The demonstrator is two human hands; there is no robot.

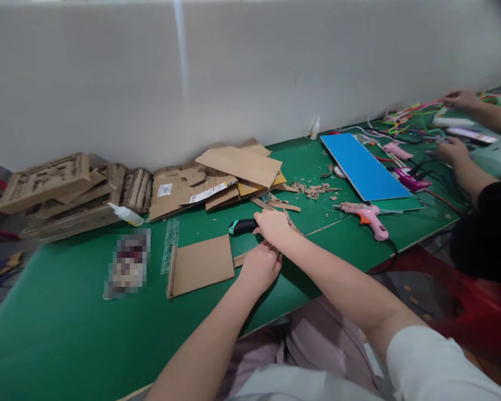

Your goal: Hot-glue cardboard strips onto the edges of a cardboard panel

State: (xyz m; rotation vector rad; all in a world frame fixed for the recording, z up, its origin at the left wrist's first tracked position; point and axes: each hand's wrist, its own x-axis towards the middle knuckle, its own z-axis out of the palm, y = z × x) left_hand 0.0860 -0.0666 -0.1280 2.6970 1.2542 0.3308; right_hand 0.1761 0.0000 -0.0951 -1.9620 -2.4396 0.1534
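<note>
So there's a cardboard panel (202, 264) flat on the green table (79, 323), a cardboard strip (239, 260) beside it under the curled left hand (262, 267), and a cutter (242, 226) (blade's hidden) gripped in the right hand (273, 225). Looks mid-trim; next stroke needs steady pinning.

The green table (79, 334) carries a pink glue gun (371, 211) and cardboard (202, 264) (some stacked).
</note>
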